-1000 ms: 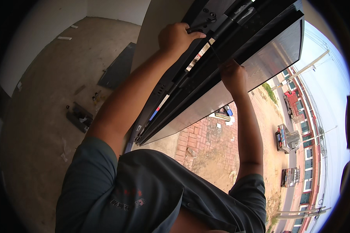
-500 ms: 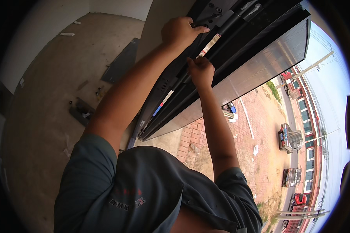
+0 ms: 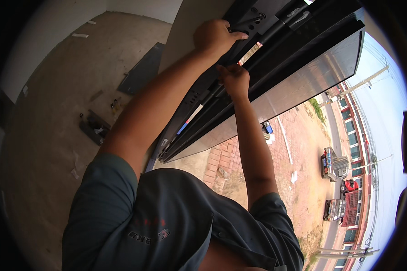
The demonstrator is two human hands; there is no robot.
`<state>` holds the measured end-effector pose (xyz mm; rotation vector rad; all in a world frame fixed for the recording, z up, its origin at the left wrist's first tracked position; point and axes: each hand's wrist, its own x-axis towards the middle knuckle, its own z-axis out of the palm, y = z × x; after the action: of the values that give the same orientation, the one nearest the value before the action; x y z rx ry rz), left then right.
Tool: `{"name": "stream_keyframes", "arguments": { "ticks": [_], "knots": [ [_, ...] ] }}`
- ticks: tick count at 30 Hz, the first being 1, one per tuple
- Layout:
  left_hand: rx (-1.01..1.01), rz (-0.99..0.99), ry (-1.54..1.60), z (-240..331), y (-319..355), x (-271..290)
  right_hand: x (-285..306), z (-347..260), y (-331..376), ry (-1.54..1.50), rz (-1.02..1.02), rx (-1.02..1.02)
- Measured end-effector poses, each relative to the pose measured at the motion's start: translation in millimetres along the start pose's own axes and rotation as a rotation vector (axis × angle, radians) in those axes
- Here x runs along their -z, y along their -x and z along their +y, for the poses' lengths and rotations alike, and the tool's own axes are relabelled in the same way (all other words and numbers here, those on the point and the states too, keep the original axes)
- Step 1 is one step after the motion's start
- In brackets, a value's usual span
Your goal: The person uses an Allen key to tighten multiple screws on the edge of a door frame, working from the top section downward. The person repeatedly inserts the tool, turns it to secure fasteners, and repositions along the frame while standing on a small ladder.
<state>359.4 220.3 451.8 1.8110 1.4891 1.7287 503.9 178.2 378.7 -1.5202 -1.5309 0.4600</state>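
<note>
A black door edge (image 3: pixel 192 101) with holes and bolts along it slants up in front of me. My left hand (image 3: pixel 217 39) is closed round the end of a slim dark wrench (image 3: pixel 248 21), its thumb pointing right. The far end of the wrench lies by a bolt hole in the edge plate. Lower and to the right, my right hand (image 3: pixel 235 80) has its fingers curled in beside a black tube (image 3: pixel 269 30) in the gap between door and frame. What those fingers grip is hidden.
A glossy grey panel (image 3: pixel 303 83) stands to the right, with brick paving (image 3: pixel 219 162) and parked trucks (image 3: pixel 334 165) beyond. On the concrete floor (image 3: pixel 49 149) at left lie a dark flat panel (image 3: pixel 142 70), a toolbox (image 3: pixel 94 128) and scraps.
My left hand has shifted slightly right, and the wrench's far end now shows plainly by the bolt hole. My right hand stays at the gap. Outside, the red truck has moved up the picture.
</note>
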Motion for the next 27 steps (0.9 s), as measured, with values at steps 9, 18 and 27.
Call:
{"name": "stream_keyframes", "arguments": {
  "ticks": [9, 18, 27],
  "knots": [
    [0.031, -0.030, 0.038, -4.9, -2.6, -4.9, -2.0, 15.1, -11.9, -0.088, -0.006, 0.000],
    [-0.033, 0.036, 0.026, -10.2, -0.4, -6.1, 43.8, 9.3, 3.0, 0.229, 0.125, 0.076],
    [-0.059, 0.136, -0.019, -1.9, 3.6, -7.1, 96.7, 12.1, 0.6, 0.588, 0.269, 0.312]
  ]
}}
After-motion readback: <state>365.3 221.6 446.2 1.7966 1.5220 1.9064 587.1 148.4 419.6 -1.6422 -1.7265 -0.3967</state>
